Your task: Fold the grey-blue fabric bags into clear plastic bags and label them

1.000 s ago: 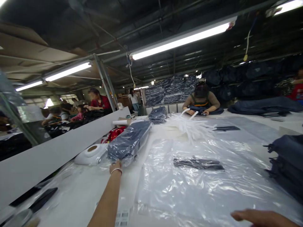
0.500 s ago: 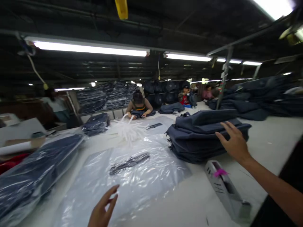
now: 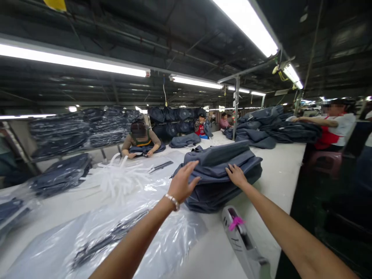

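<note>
"One stack of dark blue fabric [image 3: 216,190]: where does it lie?"

"On the white table [image 3: 280,170], just beyond a grey tape dispenser [image 3: 249,252] and to the right of clear plastic sheeting [image 3: 177,232]."

"And the hands?"

"The left hand [image 3: 183,184] is at the stack's near left, thumb apart from the fingers; I cannot tell whether it touches. The right hand [image 3: 236,176] rests loosely spread fingers on the stack's right side."
</note>
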### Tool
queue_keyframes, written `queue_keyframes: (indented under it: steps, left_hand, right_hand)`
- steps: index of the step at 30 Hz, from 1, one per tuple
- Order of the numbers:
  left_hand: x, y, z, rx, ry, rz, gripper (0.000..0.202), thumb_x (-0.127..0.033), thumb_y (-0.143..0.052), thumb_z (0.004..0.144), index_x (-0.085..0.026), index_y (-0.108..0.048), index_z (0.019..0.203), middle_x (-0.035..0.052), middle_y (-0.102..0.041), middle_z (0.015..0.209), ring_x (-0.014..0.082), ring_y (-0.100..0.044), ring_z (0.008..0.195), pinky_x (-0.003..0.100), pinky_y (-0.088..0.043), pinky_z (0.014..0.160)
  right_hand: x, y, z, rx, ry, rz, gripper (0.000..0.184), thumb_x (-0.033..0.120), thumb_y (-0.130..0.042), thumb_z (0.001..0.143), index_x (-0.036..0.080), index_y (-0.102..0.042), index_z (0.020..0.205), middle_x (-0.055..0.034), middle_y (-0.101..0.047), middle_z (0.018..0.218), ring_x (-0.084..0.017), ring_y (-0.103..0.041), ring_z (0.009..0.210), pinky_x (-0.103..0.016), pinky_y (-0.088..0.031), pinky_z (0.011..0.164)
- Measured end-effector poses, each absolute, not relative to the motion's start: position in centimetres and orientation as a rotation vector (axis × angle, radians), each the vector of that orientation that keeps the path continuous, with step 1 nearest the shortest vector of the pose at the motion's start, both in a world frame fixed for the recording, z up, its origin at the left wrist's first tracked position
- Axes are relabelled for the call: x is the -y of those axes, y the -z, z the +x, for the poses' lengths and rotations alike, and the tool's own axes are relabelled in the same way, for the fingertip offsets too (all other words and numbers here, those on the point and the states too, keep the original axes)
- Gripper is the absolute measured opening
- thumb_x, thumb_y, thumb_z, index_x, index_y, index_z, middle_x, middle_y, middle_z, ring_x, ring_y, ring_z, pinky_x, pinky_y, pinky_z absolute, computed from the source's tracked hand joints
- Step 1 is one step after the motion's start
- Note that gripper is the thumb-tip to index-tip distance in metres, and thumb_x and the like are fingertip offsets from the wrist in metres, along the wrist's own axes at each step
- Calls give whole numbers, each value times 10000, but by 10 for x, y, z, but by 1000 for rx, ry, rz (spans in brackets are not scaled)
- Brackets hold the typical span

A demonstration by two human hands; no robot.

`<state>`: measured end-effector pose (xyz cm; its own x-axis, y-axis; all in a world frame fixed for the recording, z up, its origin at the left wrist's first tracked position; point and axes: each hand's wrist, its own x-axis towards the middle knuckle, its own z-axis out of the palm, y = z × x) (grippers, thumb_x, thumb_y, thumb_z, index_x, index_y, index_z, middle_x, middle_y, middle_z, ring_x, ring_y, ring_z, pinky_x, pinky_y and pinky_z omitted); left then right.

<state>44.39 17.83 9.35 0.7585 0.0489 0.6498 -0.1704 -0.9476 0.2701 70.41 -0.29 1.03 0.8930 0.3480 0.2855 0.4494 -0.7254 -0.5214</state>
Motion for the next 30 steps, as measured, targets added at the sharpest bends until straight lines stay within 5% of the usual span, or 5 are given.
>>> queue_keyframes:
  steps: [7,13,18,25,30]
  left_hand:
    - [-144,-147,616,-70,-761,2943,731,-402,-622,854,-198,-317,1486,145,-446,1476,263,-421,1356,395,-355,1107]
    - [-122,-86,620,-69,-426,3111,389,-461,-631,827,-225,-656,1135,123,-672,1130,286,-620,1075,385,-479,912]
    - [-107,-54,609,-144,-509,3167,496,-478,-628,832,-161,-571,1210,179,-604,1183,309,-561,1127,407,-463,902]
    - [-99,-68,618,-93,-426,3256,437,-96,-398,896,-121,-482,1325,220,-665,1075,299,-649,1018,435,-459,876]
    - [-117,-95,588,61,-415,3295,428,-69,-359,852,-128,-552,1229,204,-711,975,311,-684,940,405,-500,781]
  right_hand:
    - [7,7,691,229,48,-2291,715,553,-386,943,168,-213,1520,-169,-373,1521,-299,-353,1399,-455,-276,1130]
    - [31,-46,726,116,-453,-2024,712,675,-190,940,141,-523,1273,-196,-675,1174,-239,-674,1041,-424,-506,889]
    - [22,-77,742,48,-660,-1919,715,729,-450,842,122,-571,1200,-221,-649,1190,-295,-686,967,-534,-499,867]
    - [-16,-68,723,-14,-381,-1832,350,355,-584,929,164,-566,1221,-88,-592,1213,-209,-615,1012,-416,-544,841]
    - [10,-76,695,41,-434,-1757,451,517,-540,920,130,-600,1145,-81,-709,968,-198,-669,890,-409,-534,866]
